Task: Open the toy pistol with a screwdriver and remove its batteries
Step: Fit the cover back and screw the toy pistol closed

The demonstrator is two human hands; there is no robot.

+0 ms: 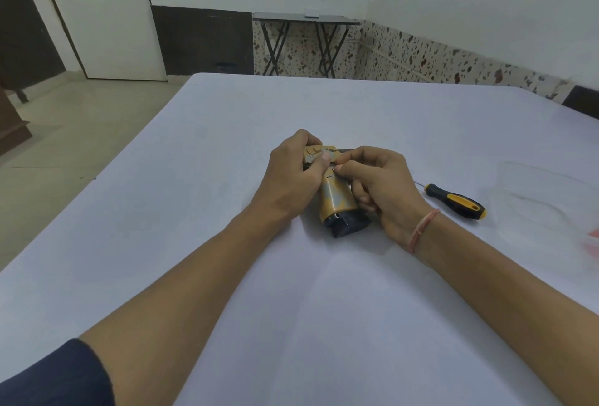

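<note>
My left hand curls tight round the toy pistol to hold it still; my right hand pinches something tiny, maybe the screw.

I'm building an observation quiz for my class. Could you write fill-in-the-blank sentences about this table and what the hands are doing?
1. The left hand and the right hand both hold the ____.
2. The screwdriver lies on the table, touched by neither hand, on the ____ hand's side.
3. Its handle is black and ____.
4. A thread band circles the ____ wrist.

Missing words: toy pistol; right; yellow; right.
</note>
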